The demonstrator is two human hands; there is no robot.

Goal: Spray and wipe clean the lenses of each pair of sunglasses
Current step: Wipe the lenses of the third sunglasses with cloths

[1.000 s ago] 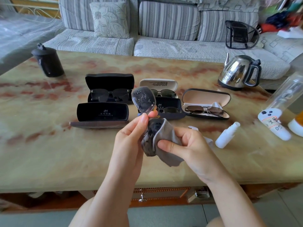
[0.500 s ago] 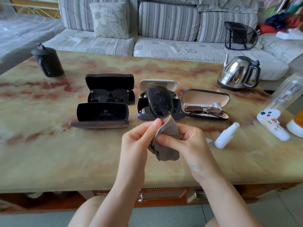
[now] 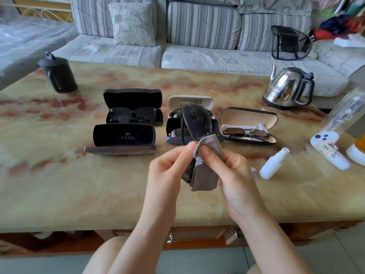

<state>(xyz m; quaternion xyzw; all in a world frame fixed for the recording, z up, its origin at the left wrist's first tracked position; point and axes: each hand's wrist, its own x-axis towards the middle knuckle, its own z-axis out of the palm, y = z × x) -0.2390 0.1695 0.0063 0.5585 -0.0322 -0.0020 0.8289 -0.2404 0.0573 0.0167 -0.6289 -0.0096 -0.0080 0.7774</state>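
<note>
Sunglasses [image 3: 196, 121] at frame centre, held upright, droplet-speckled lens facing me for checking. My left hand [image 3: 167, 169] grip pinches them steady; my right hand [image 3: 235, 175] grip pinches the cloth [image 3: 205, 175] around the lower lens.

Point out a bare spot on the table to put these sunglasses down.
Widest bare stretch: the near left tabletop, bordered by the empty black case, the left hand and the front edge. Crowded: the right end, between the tan-lined case, spray bottle and kettle.
</note>
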